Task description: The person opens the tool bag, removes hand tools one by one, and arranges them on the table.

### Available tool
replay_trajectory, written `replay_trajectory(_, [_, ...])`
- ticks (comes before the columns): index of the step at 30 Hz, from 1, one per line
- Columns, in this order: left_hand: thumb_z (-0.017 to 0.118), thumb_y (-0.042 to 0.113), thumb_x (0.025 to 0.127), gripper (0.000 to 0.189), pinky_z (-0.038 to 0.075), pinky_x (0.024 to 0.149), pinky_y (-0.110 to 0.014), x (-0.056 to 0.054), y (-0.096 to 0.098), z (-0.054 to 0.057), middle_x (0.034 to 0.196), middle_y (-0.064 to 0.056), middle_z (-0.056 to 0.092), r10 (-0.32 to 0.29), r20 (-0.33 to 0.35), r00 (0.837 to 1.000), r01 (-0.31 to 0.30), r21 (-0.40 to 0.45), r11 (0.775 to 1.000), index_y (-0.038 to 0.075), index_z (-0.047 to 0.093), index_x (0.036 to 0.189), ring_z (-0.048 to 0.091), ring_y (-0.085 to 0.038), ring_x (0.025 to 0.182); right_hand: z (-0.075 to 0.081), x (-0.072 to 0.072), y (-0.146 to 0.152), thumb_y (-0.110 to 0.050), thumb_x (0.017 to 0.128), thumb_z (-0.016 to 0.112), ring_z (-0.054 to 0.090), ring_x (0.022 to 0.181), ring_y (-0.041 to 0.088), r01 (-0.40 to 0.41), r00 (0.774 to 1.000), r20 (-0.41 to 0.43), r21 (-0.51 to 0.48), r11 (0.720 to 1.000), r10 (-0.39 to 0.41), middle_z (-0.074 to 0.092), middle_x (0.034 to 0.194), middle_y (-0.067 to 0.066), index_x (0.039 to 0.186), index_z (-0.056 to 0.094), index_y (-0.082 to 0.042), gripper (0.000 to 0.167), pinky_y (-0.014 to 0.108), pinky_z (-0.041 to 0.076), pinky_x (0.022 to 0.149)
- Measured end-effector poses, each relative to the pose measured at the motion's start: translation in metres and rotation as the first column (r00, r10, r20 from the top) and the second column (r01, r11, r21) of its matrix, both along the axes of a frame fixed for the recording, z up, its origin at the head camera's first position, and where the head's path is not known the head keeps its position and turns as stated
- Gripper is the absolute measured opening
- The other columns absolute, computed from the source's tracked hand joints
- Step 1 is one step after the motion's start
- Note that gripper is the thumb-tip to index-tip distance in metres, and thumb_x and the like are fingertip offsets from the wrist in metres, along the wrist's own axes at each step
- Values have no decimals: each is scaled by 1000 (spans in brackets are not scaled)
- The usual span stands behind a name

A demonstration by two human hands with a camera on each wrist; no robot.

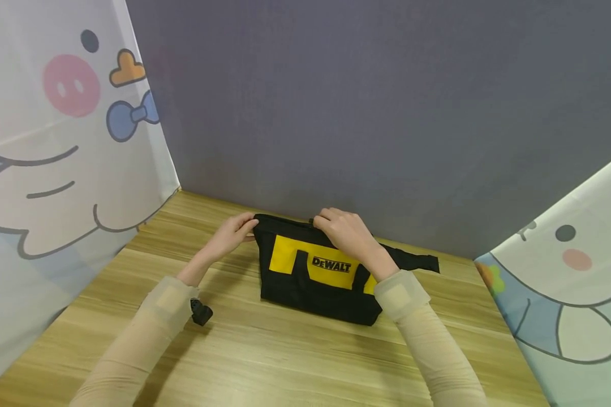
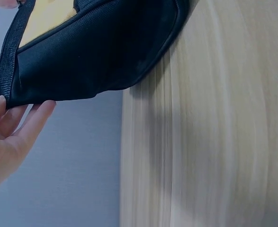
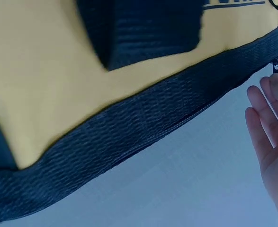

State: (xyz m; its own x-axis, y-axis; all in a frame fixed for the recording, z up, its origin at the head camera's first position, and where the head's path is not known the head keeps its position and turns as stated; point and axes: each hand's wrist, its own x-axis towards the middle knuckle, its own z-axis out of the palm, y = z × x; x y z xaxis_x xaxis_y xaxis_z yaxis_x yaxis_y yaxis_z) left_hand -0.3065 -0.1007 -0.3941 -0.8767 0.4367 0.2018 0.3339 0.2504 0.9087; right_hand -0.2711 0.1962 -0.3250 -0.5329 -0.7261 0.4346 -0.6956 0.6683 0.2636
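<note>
A black and yellow DeWalt tool bag (image 1: 331,265) stands upright on the table, its zipper running along the top. My left hand (image 1: 232,233) pinches the bag's top left corner between thumb and fingers; the left wrist view shows this hand (image 2: 11,132) at the end of the zipper band (image 2: 6,71). Near the middle of the top edge, my right hand (image 1: 347,230) pinches the small metal zipper pull (image 3: 276,66), seen in the right wrist view at the fingertips. A black strap handle (image 3: 153,33) hangs over the yellow front panel.
The wooden table (image 1: 265,362) meets a grey wall (image 1: 366,113) just behind the bag. A small black object (image 1: 201,312) lies beside my left forearm. A black flap (image 1: 412,260) stretches out from the bag's right end. White cartoon-printed curtains (image 1: 46,186) border the table's sides.
</note>
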Motion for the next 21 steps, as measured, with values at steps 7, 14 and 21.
replay_trajectory(7, [42,16,107,28,55,95,-49,-1,-2,-1,75,-5,33,2,-5,1000,-2,-3,1000,-4,40,87,43,-12,65,-1,1,4,-8,101,55,50,64,14,-2,1000,-12,4,1000,2,61,81,2,94,68,-12,16,24,42,53])
replay_trajectory(14, [42,16,107,26,54,95,-51,-1,-2,0,78,-7,36,0,-10,1000,0,-7,1000,-6,46,95,54,-18,77,-1,2,7,-7,100,57,50,63,14,-21,999,-33,-6,1000,20,61,80,3,93,67,-11,14,24,41,51])
replay_trajectory(21, [42,16,107,25,55,94,-50,0,-1,0,80,-12,39,2,-29,1000,-2,-20,1000,-6,47,96,59,-24,84,-1,2,9,-6,99,57,52,64,14,-36,998,-45,-13,999,35,62,81,3,93,67,-11,13,24,42,51])
